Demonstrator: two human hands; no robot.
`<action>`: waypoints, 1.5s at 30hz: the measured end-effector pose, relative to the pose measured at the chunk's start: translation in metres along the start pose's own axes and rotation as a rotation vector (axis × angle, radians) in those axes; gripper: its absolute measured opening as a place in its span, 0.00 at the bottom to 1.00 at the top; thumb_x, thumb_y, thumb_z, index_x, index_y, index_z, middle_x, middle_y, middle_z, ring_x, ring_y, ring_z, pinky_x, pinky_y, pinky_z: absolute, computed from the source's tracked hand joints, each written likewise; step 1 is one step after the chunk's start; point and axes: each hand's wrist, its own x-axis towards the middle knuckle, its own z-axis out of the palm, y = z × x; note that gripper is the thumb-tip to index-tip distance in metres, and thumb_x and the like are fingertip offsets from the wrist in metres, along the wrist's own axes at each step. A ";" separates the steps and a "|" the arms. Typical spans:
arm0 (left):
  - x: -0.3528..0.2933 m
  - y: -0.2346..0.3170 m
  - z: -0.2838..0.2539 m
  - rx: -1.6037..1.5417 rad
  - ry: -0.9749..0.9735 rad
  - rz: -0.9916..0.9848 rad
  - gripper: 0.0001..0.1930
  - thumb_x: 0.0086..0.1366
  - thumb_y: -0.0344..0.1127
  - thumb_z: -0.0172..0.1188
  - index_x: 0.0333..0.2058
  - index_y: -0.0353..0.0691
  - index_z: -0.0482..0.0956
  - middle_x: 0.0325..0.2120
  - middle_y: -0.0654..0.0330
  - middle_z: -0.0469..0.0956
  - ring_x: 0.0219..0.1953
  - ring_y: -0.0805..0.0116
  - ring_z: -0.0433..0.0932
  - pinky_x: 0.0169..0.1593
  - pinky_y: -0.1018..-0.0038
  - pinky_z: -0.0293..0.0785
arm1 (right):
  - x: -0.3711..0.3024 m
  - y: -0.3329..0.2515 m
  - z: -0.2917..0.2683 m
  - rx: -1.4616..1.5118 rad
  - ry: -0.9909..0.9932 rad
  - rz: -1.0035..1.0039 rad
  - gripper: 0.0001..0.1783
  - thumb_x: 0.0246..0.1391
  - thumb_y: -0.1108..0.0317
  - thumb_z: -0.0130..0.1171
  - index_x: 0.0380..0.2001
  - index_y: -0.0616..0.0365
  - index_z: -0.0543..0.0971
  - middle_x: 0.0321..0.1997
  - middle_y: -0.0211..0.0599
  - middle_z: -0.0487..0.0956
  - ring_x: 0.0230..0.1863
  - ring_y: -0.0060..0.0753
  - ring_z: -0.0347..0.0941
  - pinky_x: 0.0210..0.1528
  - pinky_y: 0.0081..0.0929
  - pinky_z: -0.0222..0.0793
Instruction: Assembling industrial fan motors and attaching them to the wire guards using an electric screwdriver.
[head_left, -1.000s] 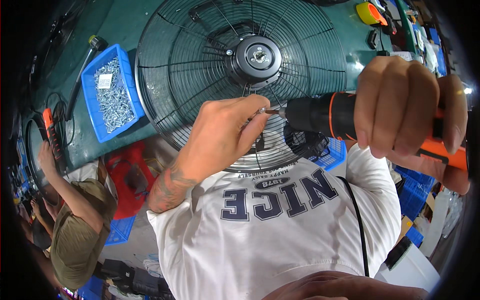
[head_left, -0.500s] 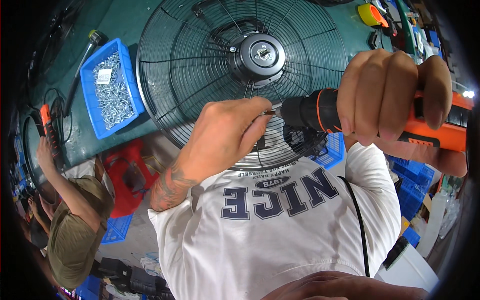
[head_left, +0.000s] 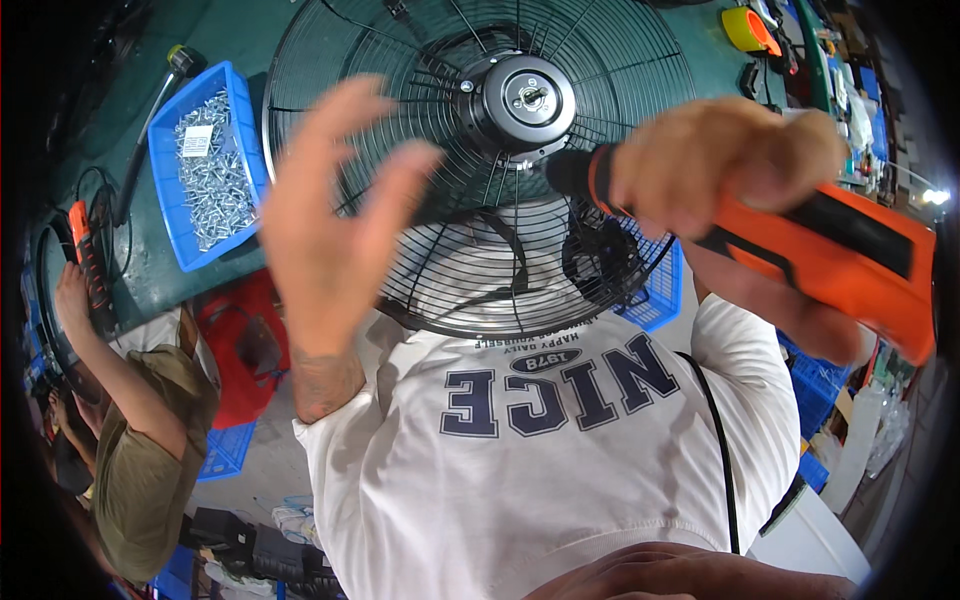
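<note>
Left hand (head_left: 330, 220) has moved toward screw tray (head_left: 167, 185)—spread, hiding some fan guard (head_left: 470, 268)—right hand (head_left: 722, 170) gripping driver (head_left: 865, 275).

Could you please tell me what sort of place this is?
Probably an assembly workshop: a wire fan guard at a green workbench, a blue bin of loose screws, and an orange-and-black power screwdriver in the right hand.

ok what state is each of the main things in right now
left hand, grip open, nothing visible in it
right hand, closed around the power driver
power driver, held; cannot tell if running
wire guard, reaching past the green table edge
motor, uncovered, no blades fitted
blue tray, filled with loose screws
</note>
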 end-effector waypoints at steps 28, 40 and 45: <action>-0.003 -0.055 -0.008 -0.062 0.214 -0.296 0.25 0.65 0.33 0.65 0.59 0.32 0.71 0.44 0.56 0.77 0.42 0.68 0.77 0.50 0.72 0.73 | 0.000 0.052 0.009 0.075 0.105 -0.081 0.50 0.39 0.30 0.73 0.39 0.72 0.72 0.26 0.44 0.76 0.23 0.35 0.74 0.26 0.32 0.75; -0.008 -0.059 -0.009 -0.137 0.222 -0.272 0.30 0.67 0.33 0.64 0.63 0.30 0.64 0.50 0.51 0.75 0.44 0.68 0.78 0.47 0.73 0.75 | -0.006 0.058 0.013 0.091 0.118 -0.169 0.50 0.40 0.29 0.73 0.36 0.76 0.74 0.25 0.45 0.76 0.21 0.34 0.74 0.23 0.28 0.73; -0.026 -0.046 -0.011 -0.400 0.254 -0.415 0.32 0.69 0.33 0.61 0.67 0.31 0.57 0.54 0.47 0.74 0.46 0.65 0.80 0.43 0.76 0.76 | -0.022 0.056 0.014 -0.109 0.154 -0.055 0.52 0.46 0.23 0.62 0.47 0.68 0.69 0.29 0.41 0.74 0.26 0.33 0.74 0.27 0.31 0.74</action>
